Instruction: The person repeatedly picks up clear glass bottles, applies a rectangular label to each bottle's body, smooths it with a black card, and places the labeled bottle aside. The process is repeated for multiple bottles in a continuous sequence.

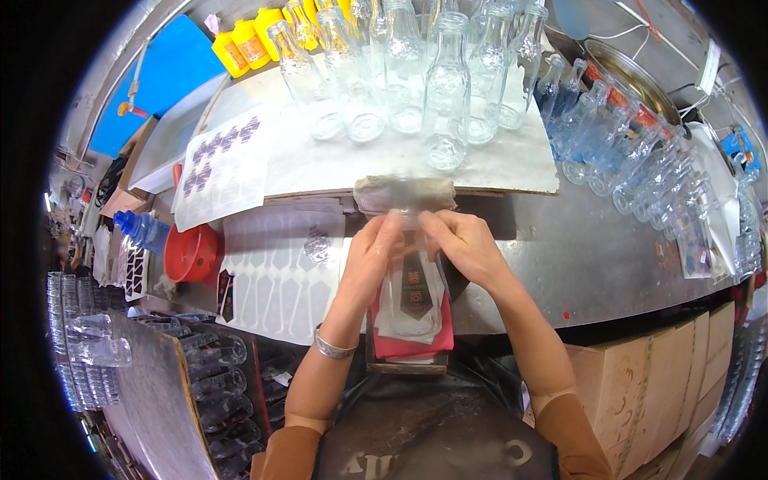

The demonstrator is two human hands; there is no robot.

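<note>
A clear glass bottle (437, 318) lies in front of me, its base toward me and its neck pointing away. A dark, tie-shaped label (416, 286) with light print shows on its upper side. My left hand (374, 250) closes on the bottle's neck end from the left, thumb and fingers pinched together. From the right, my right hand (466, 245) pinches the same end, its fingers partly hidden. Beneath the bottle is a red cloth (416, 348) on a wooden stand (406, 367). The far tip of the neck is blurred against a folded pale cloth (364, 196).
Several upright glass bottles (448, 96) stand on the raised, paper-covered board ahead. More bottles (632, 164) crowd the right. A label sheet (276, 276), a red bowl (194, 253) and a blue-capped plastic bottle (144, 230) sit left. Cardboard boxes (632, 384) stand low right; racked bottles (216, 384) low left.
</note>
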